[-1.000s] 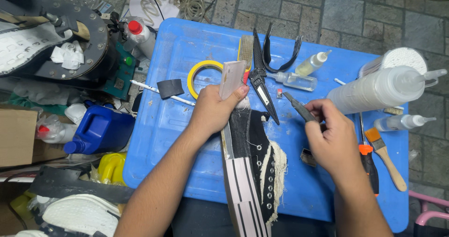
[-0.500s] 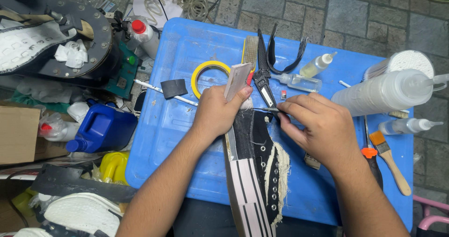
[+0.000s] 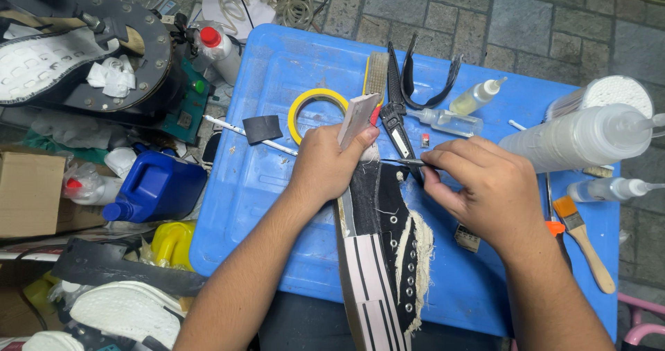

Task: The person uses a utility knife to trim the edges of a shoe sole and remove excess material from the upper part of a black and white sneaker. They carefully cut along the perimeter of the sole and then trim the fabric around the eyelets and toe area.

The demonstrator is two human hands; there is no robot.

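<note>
Centre frame, on the blue desk (image 3: 249, 205): black canvas sneaker (image 3: 388, 254) tipped on its side, exposing the sole edge. Left hand (image 3: 331, 165) clamped on the toe and peeled sole strip (image 3: 357, 119), steadying. Right hand (image 3: 485, 193) pinched shut on a thin metal tool (image 3: 402, 162), tip at the seam.

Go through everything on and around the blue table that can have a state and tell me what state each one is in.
Black sneaker: on its side, unlaced, sole partly peeled at the toe.
Left hand: gripping the sneaker's toe.
Right hand: pinching a thin tool against the toe.
Yellow tape roll: lying flat.
Large squeeze bottle: lying down, capped.
Blue jug: tipped over, capped.
</note>
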